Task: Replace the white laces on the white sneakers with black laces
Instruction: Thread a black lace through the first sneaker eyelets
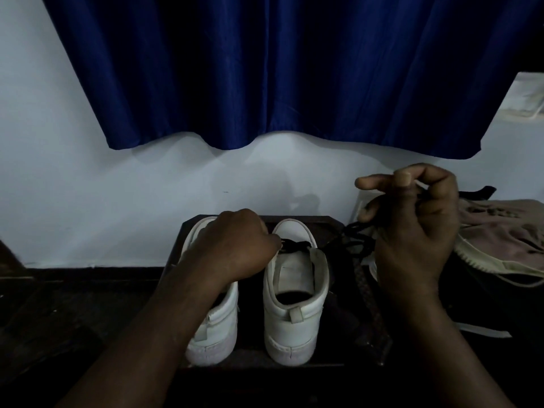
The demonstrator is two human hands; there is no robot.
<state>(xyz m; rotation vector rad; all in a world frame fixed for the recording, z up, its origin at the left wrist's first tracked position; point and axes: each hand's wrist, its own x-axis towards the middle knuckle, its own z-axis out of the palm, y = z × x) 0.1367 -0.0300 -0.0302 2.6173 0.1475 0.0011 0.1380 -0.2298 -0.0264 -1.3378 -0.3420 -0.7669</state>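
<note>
At six o'clock my left hand (235, 245) lies over the left white sneaker (217, 325) and pinches the black lace (297, 245) at the right white sneaker (291, 319) beside it, while at three o'clock my raised right hand (418, 228) grips that lace's loose length in curled fingers

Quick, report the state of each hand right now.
Left hand: fingers curled, pinching the thin black cord lace at the white sneaker on the right.
Right hand: raised, gripping that lace's loose length.
</note>
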